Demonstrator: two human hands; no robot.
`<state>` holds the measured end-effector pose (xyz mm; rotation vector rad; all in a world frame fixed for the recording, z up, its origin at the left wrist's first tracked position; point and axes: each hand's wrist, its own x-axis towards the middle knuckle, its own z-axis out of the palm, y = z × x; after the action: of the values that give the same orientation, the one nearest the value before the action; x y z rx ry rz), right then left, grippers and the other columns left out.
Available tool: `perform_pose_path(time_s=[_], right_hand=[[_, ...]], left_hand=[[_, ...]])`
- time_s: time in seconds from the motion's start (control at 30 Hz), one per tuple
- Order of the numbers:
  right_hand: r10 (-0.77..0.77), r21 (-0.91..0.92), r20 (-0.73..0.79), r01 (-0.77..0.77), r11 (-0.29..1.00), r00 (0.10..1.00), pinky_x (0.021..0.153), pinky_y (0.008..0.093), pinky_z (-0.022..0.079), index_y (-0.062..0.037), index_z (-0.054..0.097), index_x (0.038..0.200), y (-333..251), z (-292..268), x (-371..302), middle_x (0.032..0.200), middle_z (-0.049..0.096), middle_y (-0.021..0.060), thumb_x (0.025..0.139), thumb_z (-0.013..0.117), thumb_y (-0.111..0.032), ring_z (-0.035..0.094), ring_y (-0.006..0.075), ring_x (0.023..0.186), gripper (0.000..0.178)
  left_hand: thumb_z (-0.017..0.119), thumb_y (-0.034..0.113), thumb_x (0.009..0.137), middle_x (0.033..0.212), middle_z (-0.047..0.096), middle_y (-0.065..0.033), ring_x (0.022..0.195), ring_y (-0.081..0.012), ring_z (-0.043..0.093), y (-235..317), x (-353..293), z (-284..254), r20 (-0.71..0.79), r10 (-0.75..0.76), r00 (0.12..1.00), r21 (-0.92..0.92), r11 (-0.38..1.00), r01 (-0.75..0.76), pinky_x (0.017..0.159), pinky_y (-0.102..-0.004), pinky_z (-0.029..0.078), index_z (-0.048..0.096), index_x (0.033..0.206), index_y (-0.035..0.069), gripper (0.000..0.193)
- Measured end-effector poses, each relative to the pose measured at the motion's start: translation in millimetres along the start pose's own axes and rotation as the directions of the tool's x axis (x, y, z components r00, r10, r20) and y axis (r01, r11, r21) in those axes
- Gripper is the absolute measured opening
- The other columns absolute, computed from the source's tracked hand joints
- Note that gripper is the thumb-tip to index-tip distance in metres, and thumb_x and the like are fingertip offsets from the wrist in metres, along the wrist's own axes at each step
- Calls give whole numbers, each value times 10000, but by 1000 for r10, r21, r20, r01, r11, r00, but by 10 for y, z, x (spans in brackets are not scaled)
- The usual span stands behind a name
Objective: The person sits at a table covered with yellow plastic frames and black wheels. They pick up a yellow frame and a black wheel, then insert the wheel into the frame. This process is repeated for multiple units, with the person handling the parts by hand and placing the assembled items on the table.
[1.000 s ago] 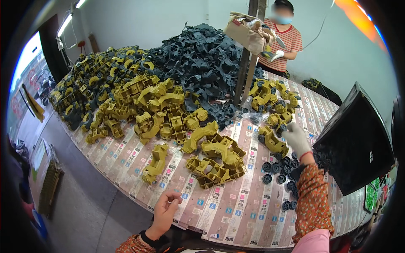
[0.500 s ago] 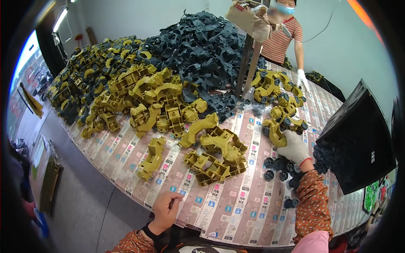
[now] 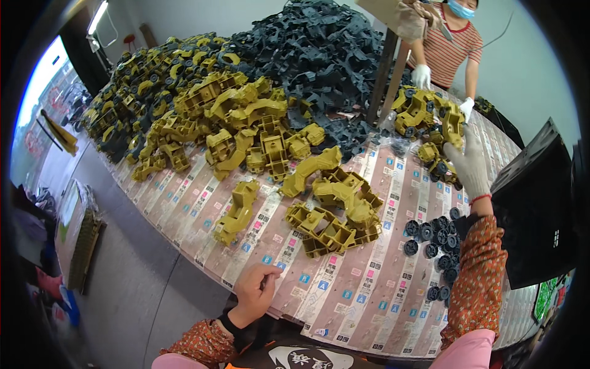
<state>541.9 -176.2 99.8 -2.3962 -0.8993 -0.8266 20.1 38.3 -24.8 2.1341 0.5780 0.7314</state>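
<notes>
My right hand, in a pale glove, reaches far out on the right side of the table. Its fingers are around the near end of a yellow plastic toy car body, which stands tilted beside several other yellow car bodies with dark wheels. My left hand, bare, rests at the near table edge with curled fingers and nothing visible in it. In front of it lie a single yellow body and a small stack of yellow bodies. Loose black wheels lie left of my right forearm.
Behind are heaps of yellow bodies and dark grey plastic parts. A post rises from the table. A black bin leans at the right. Across the table stands a co-worker with white-gloved hands.
My right hand has moved away from me, from beside the wheels to the far car bodies, carrying a yellow body. My left hand stays at the table edge. The view has shifted slightly.
</notes>
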Motion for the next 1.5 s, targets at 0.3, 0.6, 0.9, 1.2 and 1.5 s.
perform_pose_path(time_s=[0.3,0.6,0.9,1.2,1.5], right_hand=[[-250,569,650,-241,786,718,1003,414,540,-12,595,1403,-1948,-294,-1109,1296,657,232,939,722,-344,671,324,1168,584],[96,652,540,-487,581,836,896,366,584,11,609,1286,-2006,-488,-1268,1138,712,187,907,708,-140,718,248,1023,420],[-366,667,437,-22,745,822,823,467,557,-68,625,1258,-2264,-1826,-2059,1049,686,163,720,758,12,666,390,959,560],[-243,653,476,-155,741,845,1125,419,490,-31,519,1519,-1483,-2251,-2354,1451,604,208,894,827,-215,611,346,1328,720],[302,-286,475,-179,941,827,1183,495,402,-117,501,1546,1125,-1277,-2827,1571,441,290,1035,528,-457,434,468,1448,614]], left_hand=[[649,-31,950,905,715,-77,763,-198,695,-51,-15,21,-73,50,996,51,998,-46,657,-312,520,731,1034,54,145],[639,-5,968,1091,723,-125,964,-242,722,102,29,-135,29,-128,991,-298,946,131,803,-336,548,706,1158,71,215],[823,99,798,1410,607,-69,1326,-306,560,1441,242,-99,314,515,798,63,827,-558,1061,-463,343,554,1525,232,787],[793,2,742,1100,657,-53,1073,-271,652,1250,126,196,625,292,724,-81,947,-312,902,-373,488,664,1273,124,559],[688,69,1004,1124,699,-12,975,-121,667,519,-92,466,594,-252,764,-476,655,586,870,-309,553,628,1305,57,308]])
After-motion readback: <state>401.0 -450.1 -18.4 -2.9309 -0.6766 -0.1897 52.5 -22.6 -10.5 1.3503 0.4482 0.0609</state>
